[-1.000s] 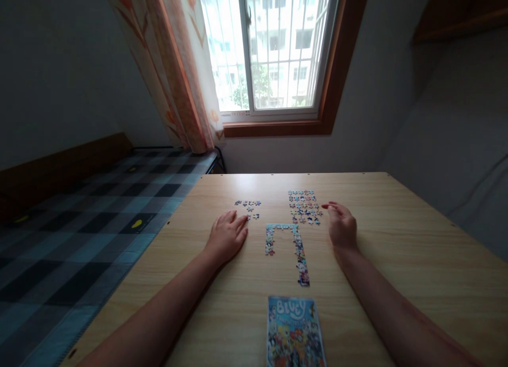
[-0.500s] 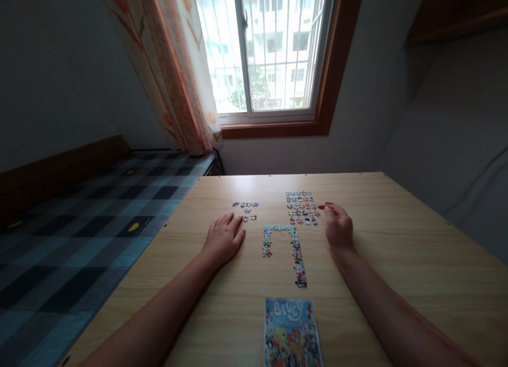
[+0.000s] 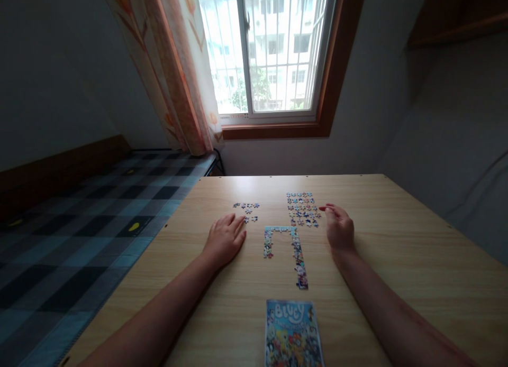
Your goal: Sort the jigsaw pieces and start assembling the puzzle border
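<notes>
A partly joined jigsaw border (image 3: 296,249) lies on the wooden table (image 3: 397,261), shaped like an upside-down U with a long right side. My left hand (image 3: 224,239) rests flat on the table just left of it, fingers stretched out, beside a few loose pieces (image 3: 246,207). My right hand (image 3: 339,225) lies at the right of the border, fingers loosely curved and holding nothing, its fingertips at the edge of a block of several loose pieces (image 3: 302,208).
A picture card with a blue cartoon title (image 3: 292,332) lies at the table's near edge. A bed with a checked cover (image 3: 79,235) runs along the left. Behind the table are a window (image 3: 273,49) and an orange curtain (image 3: 178,65).
Both hands stay where they were; only the camera has shifted slightly.
</notes>
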Tool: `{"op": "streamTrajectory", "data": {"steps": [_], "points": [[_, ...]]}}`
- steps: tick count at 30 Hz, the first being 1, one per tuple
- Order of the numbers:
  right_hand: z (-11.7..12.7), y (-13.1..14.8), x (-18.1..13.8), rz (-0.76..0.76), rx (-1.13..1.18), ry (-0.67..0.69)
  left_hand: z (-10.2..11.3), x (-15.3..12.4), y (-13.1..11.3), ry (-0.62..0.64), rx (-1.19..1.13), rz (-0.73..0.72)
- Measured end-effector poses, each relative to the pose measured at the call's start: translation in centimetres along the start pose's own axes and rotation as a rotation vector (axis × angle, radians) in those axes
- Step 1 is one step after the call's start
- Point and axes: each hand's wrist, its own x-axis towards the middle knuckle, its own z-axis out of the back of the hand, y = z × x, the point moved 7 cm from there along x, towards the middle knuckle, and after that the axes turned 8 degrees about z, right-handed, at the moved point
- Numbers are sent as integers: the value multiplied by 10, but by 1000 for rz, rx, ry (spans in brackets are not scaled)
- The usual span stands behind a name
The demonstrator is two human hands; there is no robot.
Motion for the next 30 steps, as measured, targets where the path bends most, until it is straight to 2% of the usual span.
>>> {"op": "streamTrajectory", "data": {"steps": [22, 30], "points": [[-3, -3, 1, 9, -3, 6, 3, 3, -3, -1, -5, 37], [-4, 1, 1, 50, -31, 11, 11, 1, -8, -39, 24, 64]]}}
